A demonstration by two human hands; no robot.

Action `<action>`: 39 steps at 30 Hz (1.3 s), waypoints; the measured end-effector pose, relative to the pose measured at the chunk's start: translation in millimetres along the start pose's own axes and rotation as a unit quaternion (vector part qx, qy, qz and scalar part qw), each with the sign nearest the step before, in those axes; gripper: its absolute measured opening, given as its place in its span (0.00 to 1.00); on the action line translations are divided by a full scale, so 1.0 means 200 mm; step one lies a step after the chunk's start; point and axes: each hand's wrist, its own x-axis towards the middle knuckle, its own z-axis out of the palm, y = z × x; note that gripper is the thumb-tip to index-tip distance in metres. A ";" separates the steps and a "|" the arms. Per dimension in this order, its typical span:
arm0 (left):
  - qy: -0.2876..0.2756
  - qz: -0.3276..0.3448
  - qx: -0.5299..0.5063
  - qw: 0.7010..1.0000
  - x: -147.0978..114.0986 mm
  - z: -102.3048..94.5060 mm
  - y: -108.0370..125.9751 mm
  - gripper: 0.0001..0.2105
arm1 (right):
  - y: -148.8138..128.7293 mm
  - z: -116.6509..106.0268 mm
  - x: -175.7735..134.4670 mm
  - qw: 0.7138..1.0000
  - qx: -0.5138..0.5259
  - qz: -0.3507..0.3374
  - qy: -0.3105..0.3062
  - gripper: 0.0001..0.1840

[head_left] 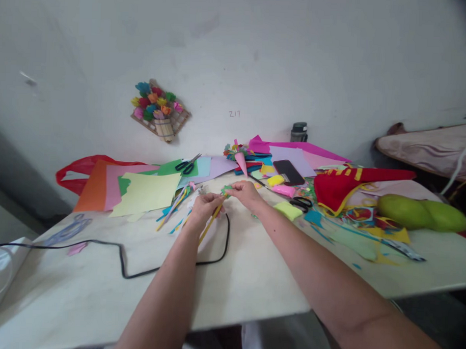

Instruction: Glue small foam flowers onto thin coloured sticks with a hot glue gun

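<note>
Over the middle of the table, my left hand [206, 208] is closed around a thin yellow stick [208, 227], which slants down toward me. At its upper end is a small green paper piece [226, 190], pinched between the fingertips of my right hand [247, 193]. The two hands almost meet there, and my fingers partly cover the green piece. Left of my left hand lie several thin coloured paper sticks [174, 208] in purple, yellow and blue. Under my left hand something whitish shows, too blurred to name.
Coloured paper sheets [146, 196] with scissors [187, 165] lie back left. A black cable [145, 271] loops across the table. A phone [289, 172], a second pair of scissors [301, 203], a red cloth [334, 188] and a green gourd-like object [418, 212] are to the right.
</note>
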 end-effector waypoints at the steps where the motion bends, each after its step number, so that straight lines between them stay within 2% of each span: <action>1: -0.003 -0.008 0.004 1.000 0.00 0.00 0.00 0.14 | 0.00 0.00 0.00 1.000 -0.005 -0.004 0.001 0.11; 6: -0.021 -0.031 0.008 0.999 0.00 0.00 0.01 0.14 | 0.02 0.01 0.02 0.992 -0.125 -0.027 0.018 0.12; 12: -0.037 -0.022 -0.004 0.999 -0.01 0.01 0.01 0.12 | 0.00 0.02 0.01 0.952 -0.298 -0.060 0.036 0.09; 16: -0.027 -0.035 -0.002 0.999 0.00 0.01 0.00 0.11 | -0.01 0.02 0.00 0.939 -0.330 -0.088 0.029 0.09; 18: -0.018 -0.038 -0.003 0.999 0.00 0.01 0.01 0.11 | -0.01 0.01 0.00 0.954 -0.292 -0.072 0.012 0.12; 22: -0.008 -0.032 -0.004 0.999 0.00 0.00 0.01 0.12 | -0.02 -0.04 -0.01 0.990 -0.120 -0.045 -0.066 0.16; 24: -0.009 -0.030 -0.005 0.999 0.00 0.00 0.01 0.12 | -0.03 -0.06 -0.02 0.995 -0.048 -0.038 -0.085 0.18; 27: 0.001 -0.031 -0.006 0.999 0.00 0.00 0.00 0.12 | -0.04 -0.07 -0.03 0.996 0.008 -0.033 -0.083 0.21; 30: 0.019 -0.032 -0.011 0.999 0.01 0.00 0.00 0.12 | -0.04 -0.07 -0.02 0.997 0.061 -0.022 -0.040 0.23; 33: 0.049 -0.021 -0.014 0.998 0.01 0.00 0.00 0.12 | -0.01 -0.06 0.01 0.990 0.126 -0.003 0.063 0.23; 36: 0.086 -0.012 -0.027 0.996 0.00 -0.01 0.00 0.12 | 0.03 -0.07 0.05 0.970 0.173 0.028 0.167 0.19; 39: 0.099 -0.003 -0.059 0.993 0.01 -0.01 0.00 0.12 | 0.05 -0.07 0.06 0.961 0.184 0.053 0.200 0.16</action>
